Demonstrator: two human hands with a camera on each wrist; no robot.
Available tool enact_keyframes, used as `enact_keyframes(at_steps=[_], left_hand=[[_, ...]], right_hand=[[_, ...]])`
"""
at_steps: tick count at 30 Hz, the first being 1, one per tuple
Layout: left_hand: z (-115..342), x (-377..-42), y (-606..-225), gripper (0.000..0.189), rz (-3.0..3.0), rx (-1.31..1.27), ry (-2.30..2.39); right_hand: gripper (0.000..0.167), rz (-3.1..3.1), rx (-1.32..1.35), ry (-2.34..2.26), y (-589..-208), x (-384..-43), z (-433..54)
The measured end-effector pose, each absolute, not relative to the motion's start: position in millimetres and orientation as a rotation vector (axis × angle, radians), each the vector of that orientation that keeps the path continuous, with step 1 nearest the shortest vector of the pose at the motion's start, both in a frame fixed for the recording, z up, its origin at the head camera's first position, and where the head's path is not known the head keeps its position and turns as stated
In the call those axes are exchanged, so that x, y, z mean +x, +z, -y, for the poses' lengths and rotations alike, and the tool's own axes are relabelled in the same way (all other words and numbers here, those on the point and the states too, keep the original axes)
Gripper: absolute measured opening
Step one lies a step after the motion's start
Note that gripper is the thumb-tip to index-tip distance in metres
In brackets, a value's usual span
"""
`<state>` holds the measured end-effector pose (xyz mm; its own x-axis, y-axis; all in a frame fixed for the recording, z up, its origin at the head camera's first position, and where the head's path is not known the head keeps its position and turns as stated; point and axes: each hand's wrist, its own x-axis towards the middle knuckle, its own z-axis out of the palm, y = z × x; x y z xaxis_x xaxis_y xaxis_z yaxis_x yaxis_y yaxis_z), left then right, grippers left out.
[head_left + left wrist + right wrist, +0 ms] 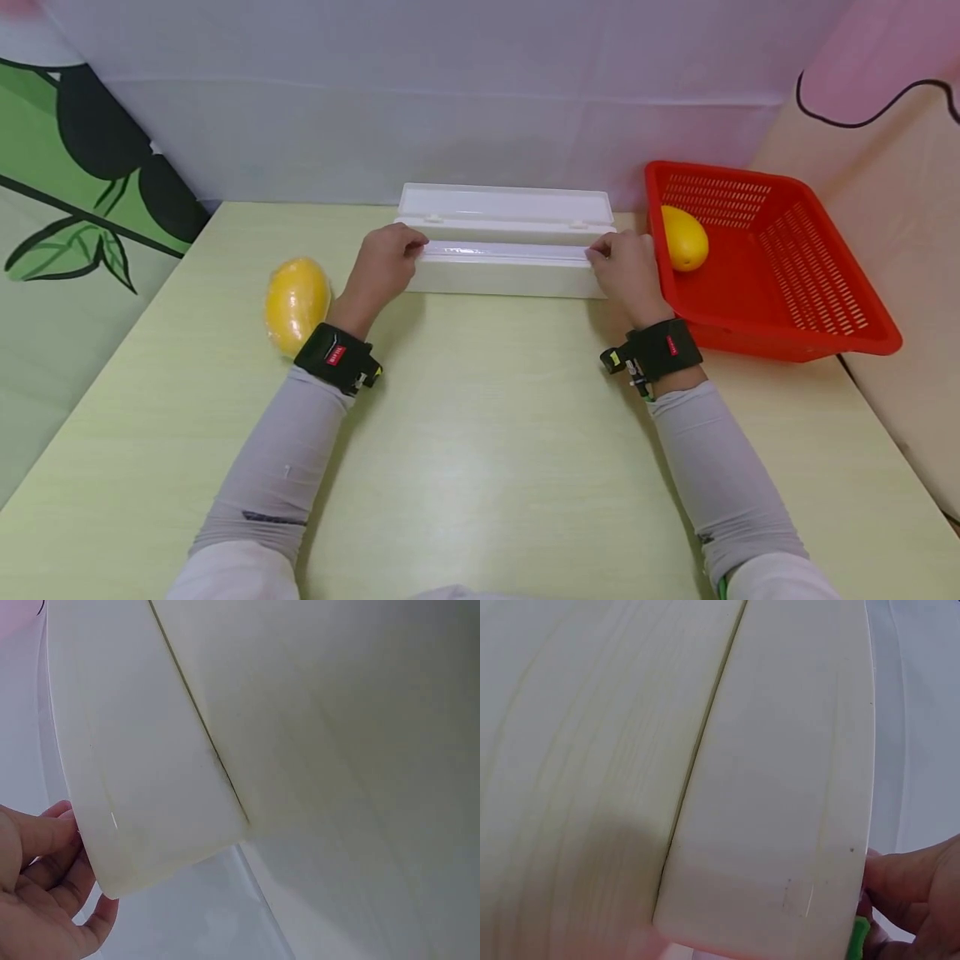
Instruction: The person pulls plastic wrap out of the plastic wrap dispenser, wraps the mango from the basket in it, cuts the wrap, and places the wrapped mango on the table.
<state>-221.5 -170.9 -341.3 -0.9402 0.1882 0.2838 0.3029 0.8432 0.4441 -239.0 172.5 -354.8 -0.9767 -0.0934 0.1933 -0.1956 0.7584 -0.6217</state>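
Note:
A long white cling film dispenser (510,277) lies at the back of the table with its lid (506,202) tipped up. Shiny clear cling film (502,249) shows along its top. At the left end my left hand (385,265) pinches the film's edge between thumb and fingers. My right hand (628,271) does likewise at the right end. In the left wrist view the left hand (45,877) is partly behind the dispenser's front wall (142,750). The right wrist view shows the right hand (915,900) beside a small green piece (858,937); the pinched film is hardly visible there.
A yellow mango (297,305), shiny as if wrapped, lies left of the left wrist. On the right stands a red plastic basket (780,337), close to the right hand, with another yellow fruit (684,239) inside. A pale curtain (465,108) hangs behind the table.

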Motion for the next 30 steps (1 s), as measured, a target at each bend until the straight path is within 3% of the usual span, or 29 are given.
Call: enact_keyframes(at_steps=[30], left_hand=[[174.2,-219.9,-337.5,0.022,2.754,-0.372,-0.707]], right_hand=[[0.024,2.793,0.242,0.969,-352.2,-240.3,-173.7]])
